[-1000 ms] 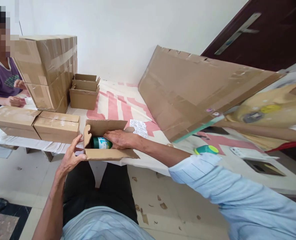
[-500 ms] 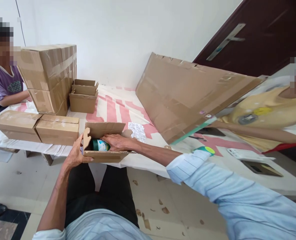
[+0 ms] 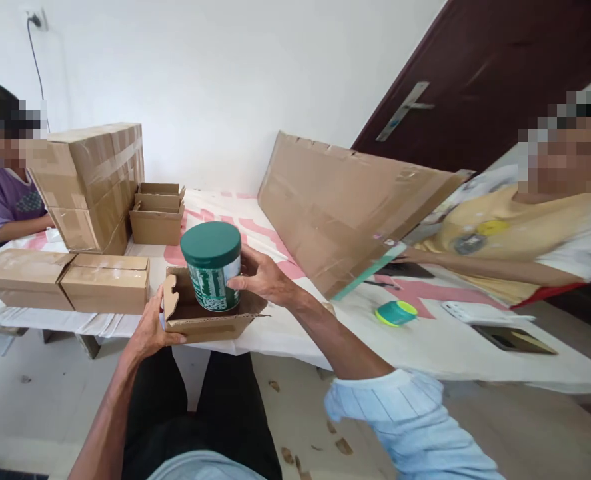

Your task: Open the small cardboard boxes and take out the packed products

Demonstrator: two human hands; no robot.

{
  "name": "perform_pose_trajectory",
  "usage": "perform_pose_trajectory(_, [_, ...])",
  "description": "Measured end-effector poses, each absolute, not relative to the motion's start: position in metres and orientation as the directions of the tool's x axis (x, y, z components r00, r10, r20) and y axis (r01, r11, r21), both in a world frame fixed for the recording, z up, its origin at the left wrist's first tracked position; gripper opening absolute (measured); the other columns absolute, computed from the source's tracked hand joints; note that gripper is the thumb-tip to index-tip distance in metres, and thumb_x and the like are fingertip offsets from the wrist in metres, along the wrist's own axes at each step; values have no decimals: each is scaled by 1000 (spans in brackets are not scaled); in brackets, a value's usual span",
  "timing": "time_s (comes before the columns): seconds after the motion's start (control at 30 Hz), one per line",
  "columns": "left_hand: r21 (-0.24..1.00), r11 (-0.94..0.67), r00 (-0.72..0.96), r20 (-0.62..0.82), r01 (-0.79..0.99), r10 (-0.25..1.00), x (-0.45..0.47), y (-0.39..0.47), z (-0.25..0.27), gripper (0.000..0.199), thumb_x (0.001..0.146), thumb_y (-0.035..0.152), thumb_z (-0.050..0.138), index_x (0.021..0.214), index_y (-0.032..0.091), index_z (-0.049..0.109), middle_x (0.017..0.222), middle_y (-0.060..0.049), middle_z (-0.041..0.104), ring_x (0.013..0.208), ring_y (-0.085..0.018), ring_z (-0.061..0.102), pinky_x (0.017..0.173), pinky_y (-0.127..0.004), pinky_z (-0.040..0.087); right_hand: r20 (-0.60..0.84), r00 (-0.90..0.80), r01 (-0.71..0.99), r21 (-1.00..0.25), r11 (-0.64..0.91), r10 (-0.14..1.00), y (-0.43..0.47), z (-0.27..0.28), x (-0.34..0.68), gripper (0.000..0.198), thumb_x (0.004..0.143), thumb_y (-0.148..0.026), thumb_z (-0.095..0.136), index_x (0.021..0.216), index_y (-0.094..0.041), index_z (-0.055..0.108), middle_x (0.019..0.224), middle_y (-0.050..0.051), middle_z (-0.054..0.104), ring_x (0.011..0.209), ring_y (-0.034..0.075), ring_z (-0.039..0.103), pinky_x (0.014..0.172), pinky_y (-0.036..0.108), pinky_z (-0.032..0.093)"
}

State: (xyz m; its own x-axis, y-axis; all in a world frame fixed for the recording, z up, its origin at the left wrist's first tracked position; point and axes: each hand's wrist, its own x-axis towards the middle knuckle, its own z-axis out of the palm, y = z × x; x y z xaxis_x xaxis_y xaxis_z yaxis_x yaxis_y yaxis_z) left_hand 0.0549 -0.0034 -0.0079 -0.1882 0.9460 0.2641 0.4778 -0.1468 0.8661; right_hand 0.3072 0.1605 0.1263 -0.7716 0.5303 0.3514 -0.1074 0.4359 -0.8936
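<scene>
My right hand [image 3: 265, 275] grips a green lidded tub [image 3: 210, 267] by its right side, thumb in front and fingers behind. The tub stands upright above a small open cardboard box [image 3: 210, 328], its base level with the box's rim. White print covers its green wall, and a darker green lid closes the top. At the left end of the box, my left hand [image 3: 150, 327] holds the cardboard, with its thumb along the outer front. The box's bottom is mostly hidden behind the front wall and the tub.
Taped cartons [image 3: 90, 187] are stacked on the left, with two closed boxes [image 3: 105, 283] before them and nested open boxes [image 3: 156, 223] beside. A large cardboard panel [image 3: 345, 213] leans behind. A tape roll [image 3: 396, 313] and power strip [image 3: 480, 312] lie right. Two people sit at either side.
My right hand has lifted the green tub out of the cardboard box, and the tub has gone from lying to upright. My left hand stays on the box. The view has shifted right.
</scene>
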Motion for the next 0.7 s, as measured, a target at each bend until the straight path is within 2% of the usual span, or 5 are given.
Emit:
perform_pose_trajectory(0.1, [846,-67,-196,198,528,960,47,-11,9,123,58,29,96,167,24,38,159,-17,54,137,-41,58,109,-54,54,387,-717,-202,-911,359,580,166,134,311,73,71,-66,93,127,-24,72,121,8,77,117,31,70,100,44,57])
perform_pose_trajectory(0.23, [809,-48,-302,273,586,913,31,-21,56,54,85,43,77,135,21,73,108,-9,76,83,-24,70,78,-41,61,416,-653,-268,-908,321,633,170,138,310,64,71,-65,93,117,-24,74,118,8,78,112,30,71,97,45,58])
perform_pose_trajectory(0.3, [806,-130,-358,393,577,847,35,-17,85,44,91,50,73,124,22,77,107,-9,77,81,-22,70,77,-39,61,431,-623,-324,-902,286,653,168,138,305,64,71,-66,93,115,-24,74,118,7,79,112,30,72,97,45,58])
perform_pose_trajectory(0.5, [806,-477,-30,519,350,854,73,34,146,108,81,56,87,170,30,31,165,-17,49,143,-38,57,107,-51,58,417,-559,-438,-882,172,716,159,145,271,69,74,-72,87,122,-27,68,125,6,77,113,29,72,89,40,62])
perform_pose_trajectory(0.7, [867,-442,-64,466,229,882,65,86,155,114,80,55,89,170,22,28,162,-18,52,142,-40,57,117,-54,50,355,-573,-291,-931,221,739,187,151,240,73,83,-86,66,126,-27,65,124,8,75,111,28,71,87,39,63])
